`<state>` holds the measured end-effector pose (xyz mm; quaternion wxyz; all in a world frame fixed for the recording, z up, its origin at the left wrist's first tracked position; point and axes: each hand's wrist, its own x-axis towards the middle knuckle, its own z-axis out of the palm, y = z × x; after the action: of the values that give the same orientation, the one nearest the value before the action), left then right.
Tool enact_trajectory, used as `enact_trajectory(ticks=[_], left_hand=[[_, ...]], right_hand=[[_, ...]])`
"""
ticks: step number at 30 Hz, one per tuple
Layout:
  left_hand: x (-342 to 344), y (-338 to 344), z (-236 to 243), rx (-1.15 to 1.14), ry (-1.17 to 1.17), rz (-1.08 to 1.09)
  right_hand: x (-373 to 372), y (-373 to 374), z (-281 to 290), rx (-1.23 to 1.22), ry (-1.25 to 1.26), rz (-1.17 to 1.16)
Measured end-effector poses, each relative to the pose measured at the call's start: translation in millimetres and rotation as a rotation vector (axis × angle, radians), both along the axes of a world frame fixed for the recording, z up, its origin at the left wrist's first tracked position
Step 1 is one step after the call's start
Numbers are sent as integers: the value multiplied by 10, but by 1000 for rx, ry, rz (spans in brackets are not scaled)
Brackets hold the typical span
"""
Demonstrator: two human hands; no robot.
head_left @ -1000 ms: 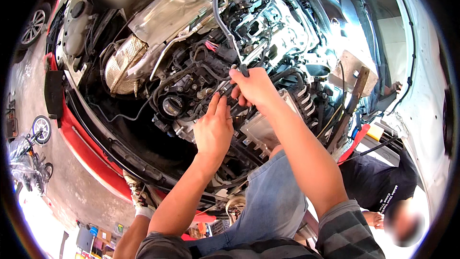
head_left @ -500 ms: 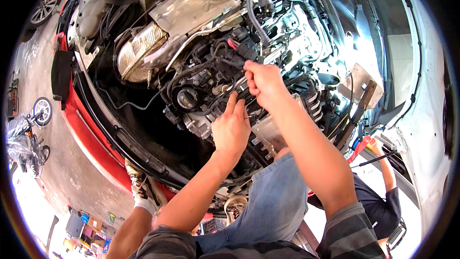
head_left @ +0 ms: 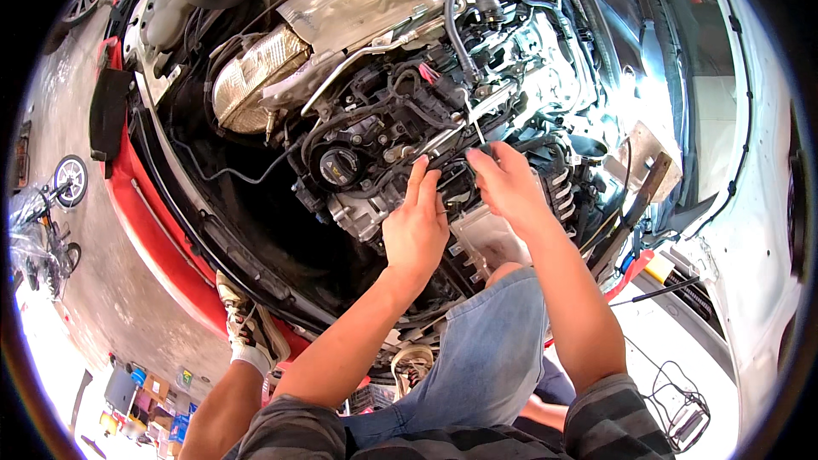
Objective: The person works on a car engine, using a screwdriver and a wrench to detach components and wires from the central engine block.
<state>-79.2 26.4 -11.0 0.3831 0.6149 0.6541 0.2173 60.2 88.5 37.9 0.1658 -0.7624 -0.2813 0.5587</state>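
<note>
My left hand [head_left: 415, 232] rests on the engine [head_left: 368, 128] below its silver rail, index and middle fingers stretched out to touch dark parts there; its other fingers are partly hidden. Close on its right, my right hand [head_left: 509, 185] is closed on a slender metal tool [head_left: 476, 126], whose shaft rises toward a connector area with red tabs. A round black oil cap [head_left: 340, 165] sits left of my fingers. Below them is a pale metal housing [head_left: 484, 235].
The red bumper [head_left: 155, 245] edges the bay on the left, my foot [head_left: 243, 319] against it. A crumpled heat shield [head_left: 256, 77], dark hoses, a bracket [head_left: 643, 170] and a white body panel [head_left: 758, 238] surround me. A bicycle [head_left: 47, 230] stands on the floor; a co-worker's arm [head_left: 545, 413] shows low.
My right hand has moved down and rightward from the rail, showing the tool's shaft. The view has shifted slightly. The co-worker at lower right has mostly gone from sight.
</note>
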Motion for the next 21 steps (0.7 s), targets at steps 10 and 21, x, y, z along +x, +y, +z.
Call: enact_trajectory(ticks=[10,21], left_hand=[[34,-47,4,-35,-54,5],[-7,99,15,59,54,-114]], right_hand=[[326,-629,161,245,-308,183],[982,-908,-596,820,-1063,303]])
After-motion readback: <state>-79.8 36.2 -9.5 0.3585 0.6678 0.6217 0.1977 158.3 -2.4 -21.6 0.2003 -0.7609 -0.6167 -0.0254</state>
